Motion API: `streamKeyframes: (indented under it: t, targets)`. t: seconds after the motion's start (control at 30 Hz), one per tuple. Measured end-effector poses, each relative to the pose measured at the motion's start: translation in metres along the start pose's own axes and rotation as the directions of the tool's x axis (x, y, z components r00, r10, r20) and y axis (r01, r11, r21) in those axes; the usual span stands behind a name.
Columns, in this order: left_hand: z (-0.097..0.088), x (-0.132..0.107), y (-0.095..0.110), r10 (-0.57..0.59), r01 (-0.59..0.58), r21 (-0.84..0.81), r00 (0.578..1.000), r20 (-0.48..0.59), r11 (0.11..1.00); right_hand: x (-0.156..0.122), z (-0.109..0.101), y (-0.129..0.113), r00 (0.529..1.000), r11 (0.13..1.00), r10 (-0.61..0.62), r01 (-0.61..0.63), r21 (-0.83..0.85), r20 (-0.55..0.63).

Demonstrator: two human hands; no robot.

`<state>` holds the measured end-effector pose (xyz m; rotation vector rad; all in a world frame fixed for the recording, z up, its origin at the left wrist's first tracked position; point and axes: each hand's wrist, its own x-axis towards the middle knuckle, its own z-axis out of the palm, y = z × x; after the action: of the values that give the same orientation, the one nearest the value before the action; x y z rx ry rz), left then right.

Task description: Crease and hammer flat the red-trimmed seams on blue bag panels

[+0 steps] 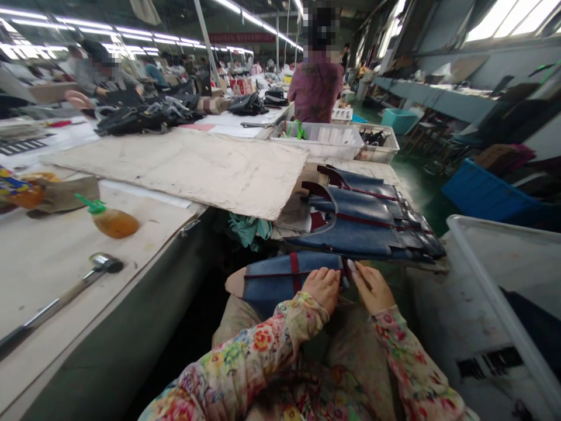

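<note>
A blue leather-like piece [269, 275] with dark red straps lies across my lap, its pale rounded end pointing left. My left hand [323, 288] is closed over the right part of this piece, fingers curled at its edge by the dark red strap. At the piece's right end is my right hand [372, 289], its fingers drawn together by the dark red edge. Something pale shows at its index fingertip; what the fingers pinch is too small to make out. Several similar blue pieces [363, 219] lie overlapping on the bench just beyond.
A hammer [106, 263] and an amber bottle with a green nozzle [116, 222] lie on the left table. A large pale board [188, 166] spans the bench ahead. On the right stands a translucent bin [482, 280], with a blue crate [486, 190] behind. Another person [316, 88] stands ahead.
</note>
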<state>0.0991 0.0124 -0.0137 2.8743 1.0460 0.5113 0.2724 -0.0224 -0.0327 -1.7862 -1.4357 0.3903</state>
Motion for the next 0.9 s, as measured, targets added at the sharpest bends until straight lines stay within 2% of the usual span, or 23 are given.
streamKeyframes:
  t: [0.07,0.1,0.17,0.27,0.4,0.53,0.67,0.9]
  targets:
    - [-0.001,-0.005,-0.003,-0.026,0.026,0.005,1.0,-0.012,1.0,-0.013,-0.003,-0.005,0.968,0.954,-0.248,0.24,-0.183,-0.025]
    - [-0.002,-0.007,-0.004,-0.028,0.029,0.008,0.999,-0.015,1.0,-0.017,-0.004,-0.008,0.944,0.914,-0.33,0.314,-0.257,-0.021]
    - [-0.004,-0.01,-0.007,-0.024,0.024,0.019,1.0,-0.018,1.0,-0.023,-0.004,-0.015,0.918,0.866,-0.397,0.37,-0.337,-0.012]
    - [-0.006,-0.013,-0.009,-0.034,0.035,0.039,0.999,-0.025,0.999,-0.023,0.003,-0.02,0.893,0.831,-0.45,0.42,-0.366,0.003]
    - [-0.008,-0.021,-0.015,-0.047,0.049,0.041,0.998,-0.039,0.998,-0.022,0.018,-0.022,0.852,0.781,-0.518,0.51,-0.361,0.082]
    - [-0.015,-0.032,-0.025,-0.085,0.088,0.047,0.994,-0.072,0.995,-0.025,0.029,-0.033,0.844,0.774,-0.526,0.528,-0.349,0.11]
    - [-0.022,-0.046,-0.034,-0.118,0.124,0.064,0.989,-0.089,0.99,-0.028,0.04,-0.054,0.848,0.794,-0.514,0.528,-0.302,0.131]
    - [-0.024,-0.078,-0.046,-0.22,0.247,0.087,0.946,-0.239,0.965,-0.029,0.059,-0.082,0.821,0.787,-0.549,0.571,-0.234,0.156]
